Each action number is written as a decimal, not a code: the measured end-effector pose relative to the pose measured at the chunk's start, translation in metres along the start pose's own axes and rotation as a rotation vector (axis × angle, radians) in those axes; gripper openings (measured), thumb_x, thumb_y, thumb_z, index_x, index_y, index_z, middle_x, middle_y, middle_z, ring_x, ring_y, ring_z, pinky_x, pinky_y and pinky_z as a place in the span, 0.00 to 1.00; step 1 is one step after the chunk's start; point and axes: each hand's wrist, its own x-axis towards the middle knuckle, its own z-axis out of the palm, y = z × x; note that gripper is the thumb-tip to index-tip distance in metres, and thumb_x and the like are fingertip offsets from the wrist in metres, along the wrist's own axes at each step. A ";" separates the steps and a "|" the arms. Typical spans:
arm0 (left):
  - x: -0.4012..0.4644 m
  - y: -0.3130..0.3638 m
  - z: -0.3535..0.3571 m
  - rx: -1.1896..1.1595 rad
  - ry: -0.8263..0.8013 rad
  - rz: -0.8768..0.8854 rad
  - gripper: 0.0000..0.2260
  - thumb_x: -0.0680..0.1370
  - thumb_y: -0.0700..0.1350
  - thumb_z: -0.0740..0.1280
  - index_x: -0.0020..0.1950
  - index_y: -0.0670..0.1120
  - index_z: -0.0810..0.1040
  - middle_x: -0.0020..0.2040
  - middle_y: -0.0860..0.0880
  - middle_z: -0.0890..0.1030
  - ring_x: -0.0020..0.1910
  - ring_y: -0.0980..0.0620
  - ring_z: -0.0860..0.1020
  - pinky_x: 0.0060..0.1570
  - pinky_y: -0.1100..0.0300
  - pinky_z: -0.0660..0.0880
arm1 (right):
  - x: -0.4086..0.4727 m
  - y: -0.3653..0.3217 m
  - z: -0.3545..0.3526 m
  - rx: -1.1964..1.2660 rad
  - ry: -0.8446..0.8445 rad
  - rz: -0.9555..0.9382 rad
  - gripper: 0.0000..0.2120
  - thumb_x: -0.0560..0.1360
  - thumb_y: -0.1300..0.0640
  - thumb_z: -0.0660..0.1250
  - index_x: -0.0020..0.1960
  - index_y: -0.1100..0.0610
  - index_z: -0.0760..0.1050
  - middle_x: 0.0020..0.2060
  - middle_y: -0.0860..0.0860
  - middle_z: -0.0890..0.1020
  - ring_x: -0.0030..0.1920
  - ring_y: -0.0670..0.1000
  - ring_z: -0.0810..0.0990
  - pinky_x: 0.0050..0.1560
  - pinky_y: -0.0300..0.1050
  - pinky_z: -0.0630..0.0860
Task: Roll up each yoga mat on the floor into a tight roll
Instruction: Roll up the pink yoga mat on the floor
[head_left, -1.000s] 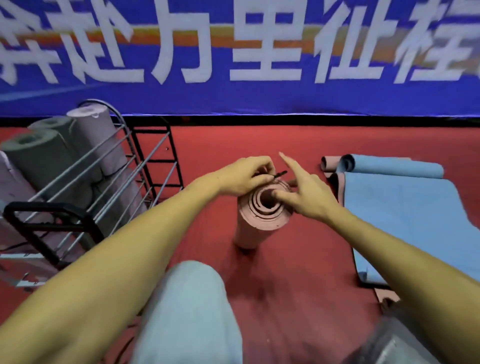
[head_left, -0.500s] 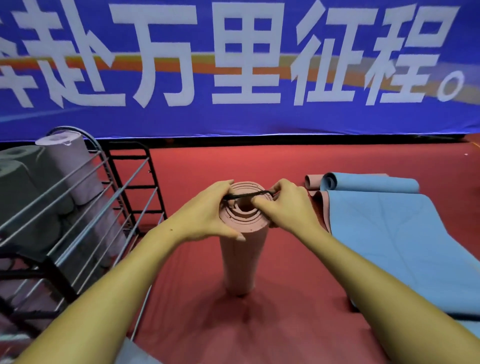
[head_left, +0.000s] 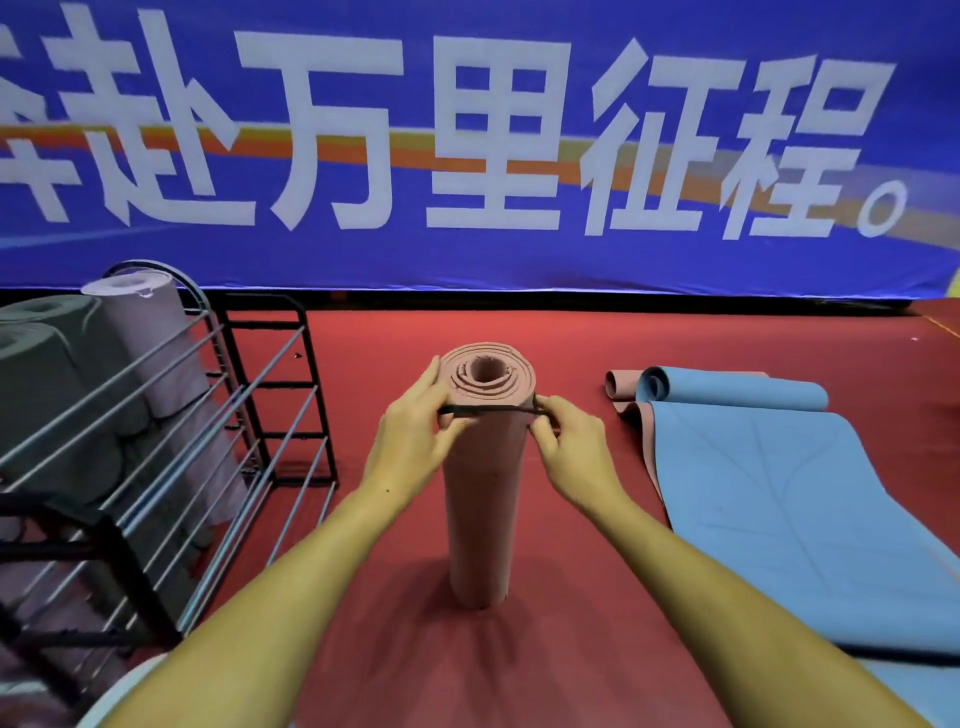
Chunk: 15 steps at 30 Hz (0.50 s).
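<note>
A rolled pink yoga mat (head_left: 480, 509) stands upright on the red floor in the middle of the view, its spiral end facing up. A thin black band (head_left: 491, 411) stretches across the roll just below its top rim. My left hand (head_left: 413, 434) pinches the band's left end against the roll. My right hand (head_left: 569, 441) pinches the right end. To the right, a blue yoga mat (head_left: 795, 499) lies flat on the floor with its far end curled up.
A metal rack (head_left: 156, 467) at the left holds several rolled grey and mauve mats. A small pink roll (head_left: 621, 384) lies beside the blue mat's curled end. A blue banner (head_left: 467, 145) with white characters covers the wall behind.
The band was held over the roll's top end; both hands have pulled it down around the roll's upper side. The view has risen, so the standing roll shows full length.
</note>
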 end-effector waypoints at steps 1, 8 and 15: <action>-0.004 0.000 0.008 0.021 0.027 -0.023 0.12 0.76 0.44 0.77 0.53 0.51 0.75 0.81 0.46 0.66 0.66 0.45 0.79 0.56 0.50 0.78 | -0.002 0.002 0.005 0.004 -0.020 -0.023 0.07 0.77 0.63 0.62 0.50 0.57 0.78 0.40 0.50 0.81 0.40 0.52 0.75 0.43 0.50 0.71; -0.022 -0.053 0.039 0.228 -0.157 -0.013 0.16 0.79 0.58 0.71 0.43 0.50 0.69 0.86 0.53 0.51 0.48 0.37 0.80 0.42 0.48 0.75 | 0.014 0.034 0.030 -0.434 -0.229 -0.054 0.07 0.82 0.59 0.58 0.56 0.60 0.72 0.74 0.56 0.66 0.55 0.69 0.78 0.48 0.61 0.77; -0.019 -0.122 0.092 0.088 -0.401 -0.322 0.23 0.74 0.73 0.64 0.45 0.54 0.70 0.83 0.63 0.54 0.65 0.42 0.79 0.55 0.48 0.76 | 0.033 0.094 0.072 -0.603 -0.386 0.026 0.10 0.82 0.60 0.55 0.59 0.59 0.73 0.61 0.57 0.70 0.51 0.65 0.77 0.44 0.58 0.75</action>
